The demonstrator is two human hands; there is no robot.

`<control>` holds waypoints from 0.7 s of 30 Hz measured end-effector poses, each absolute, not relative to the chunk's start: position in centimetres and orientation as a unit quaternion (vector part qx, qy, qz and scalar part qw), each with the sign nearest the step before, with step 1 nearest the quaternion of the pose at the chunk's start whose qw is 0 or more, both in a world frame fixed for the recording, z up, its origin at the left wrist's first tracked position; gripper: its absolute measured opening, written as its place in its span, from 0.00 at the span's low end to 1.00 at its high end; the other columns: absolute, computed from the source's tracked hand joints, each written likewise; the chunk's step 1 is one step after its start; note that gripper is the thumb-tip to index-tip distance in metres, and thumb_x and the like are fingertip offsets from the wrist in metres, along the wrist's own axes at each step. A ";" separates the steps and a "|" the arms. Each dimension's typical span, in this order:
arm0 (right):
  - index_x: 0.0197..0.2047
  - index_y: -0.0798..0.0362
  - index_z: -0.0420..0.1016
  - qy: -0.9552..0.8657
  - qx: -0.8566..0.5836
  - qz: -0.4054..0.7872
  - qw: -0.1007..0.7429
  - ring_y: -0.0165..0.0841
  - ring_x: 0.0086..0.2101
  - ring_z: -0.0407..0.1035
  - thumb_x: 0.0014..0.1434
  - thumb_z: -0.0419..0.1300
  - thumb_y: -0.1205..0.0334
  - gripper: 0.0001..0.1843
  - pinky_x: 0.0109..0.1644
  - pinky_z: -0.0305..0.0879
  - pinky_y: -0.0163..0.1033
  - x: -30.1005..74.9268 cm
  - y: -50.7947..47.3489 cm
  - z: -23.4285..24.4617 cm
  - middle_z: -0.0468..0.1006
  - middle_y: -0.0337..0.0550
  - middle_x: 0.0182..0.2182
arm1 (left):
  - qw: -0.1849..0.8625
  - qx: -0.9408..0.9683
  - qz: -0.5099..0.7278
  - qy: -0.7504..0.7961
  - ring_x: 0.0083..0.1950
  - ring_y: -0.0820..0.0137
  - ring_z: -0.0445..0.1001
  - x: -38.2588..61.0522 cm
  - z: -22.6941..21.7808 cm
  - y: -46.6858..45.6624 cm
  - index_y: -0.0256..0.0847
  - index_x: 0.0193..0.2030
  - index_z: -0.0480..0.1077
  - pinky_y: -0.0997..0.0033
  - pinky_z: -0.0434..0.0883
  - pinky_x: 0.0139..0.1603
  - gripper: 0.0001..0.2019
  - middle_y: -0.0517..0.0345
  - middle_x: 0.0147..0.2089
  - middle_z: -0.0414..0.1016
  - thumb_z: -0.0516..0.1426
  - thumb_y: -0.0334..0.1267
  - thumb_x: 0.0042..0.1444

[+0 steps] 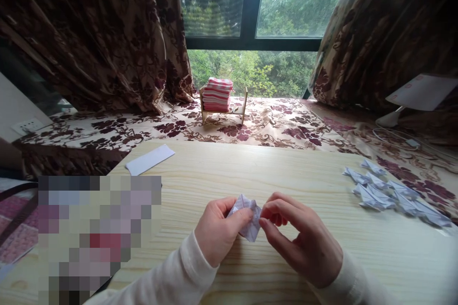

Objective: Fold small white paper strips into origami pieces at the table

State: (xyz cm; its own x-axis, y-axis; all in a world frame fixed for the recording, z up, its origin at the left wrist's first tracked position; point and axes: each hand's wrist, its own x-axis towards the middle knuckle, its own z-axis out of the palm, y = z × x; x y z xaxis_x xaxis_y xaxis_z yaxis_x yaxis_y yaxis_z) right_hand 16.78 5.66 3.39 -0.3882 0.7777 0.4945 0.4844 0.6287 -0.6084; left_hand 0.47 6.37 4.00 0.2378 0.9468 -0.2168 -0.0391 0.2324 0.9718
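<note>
My left hand [218, 231] is closed around a small piece of folded white paper [253, 228], the thumb lying across its face. The paper has pointed corners and creases and is held just above the table. My right hand [304, 238] is at the paper's right edge, thumb and forefinger pinched together there with the other fingers curled. Several folded paper pieces [404, 195] of pointed shape lie in a group at the table's right side.
A white paper strip [150, 159] lies at the back left of the wooden table [250, 164]. Behind, a small wooden rack [245, 105] holds stacked red-and-white cloths [217, 95] on the floral-covered sill. A white lamp [422, 90] stands at right. A blurred patch hides the left side.
</note>
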 end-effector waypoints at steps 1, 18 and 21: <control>0.29 0.53 0.66 -0.812 -0.388 0.185 0.394 0.29 0.25 0.62 0.56 0.54 0.70 0.06 0.27 0.60 0.35 16.8 5.7 3.4 0.66 0.38 0.24 | 0.628 0.478 0.393 0.473 0.26 0.75 0.61 0.5 4.0 6.4 0.32 0.25 0.71 0.75 0.62 0.27 0.10 0.60 0.22 0.65 0.57 0.40 0.44; 0.32 0.54 0.67 -0.822 -0.370 0.170 0.399 0.29 0.26 0.63 0.54 0.54 0.73 0.05 0.28 0.62 0.35 16.7 5.9 3.4 0.68 0.40 0.25 | 0.599 0.521 0.366 0.486 0.25 0.75 0.60 0.5 4.0 6.1 0.34 0.24 0.72 0.75 0.60 0.27 0.07 0.61 0.21 0.64 0.55 0.35 0.44; 0.32 0.53 0.67 -0.830 -0.366 0.150 0.394 0.29 0.26 0.64 0.54 0.54 0.73 0.06 0.28 0.62 0.35 16.7 5.9 3.3 0.68 0.40 0.26 | 0.607 0.508 0.370 0.486 0.23 0.76 0.58 0.6 4.1 6.1 0.35 0.21 0.71 0.76 0.59 0.26 0.05 0.63 0.19 0.64 0.55 0.33 0.41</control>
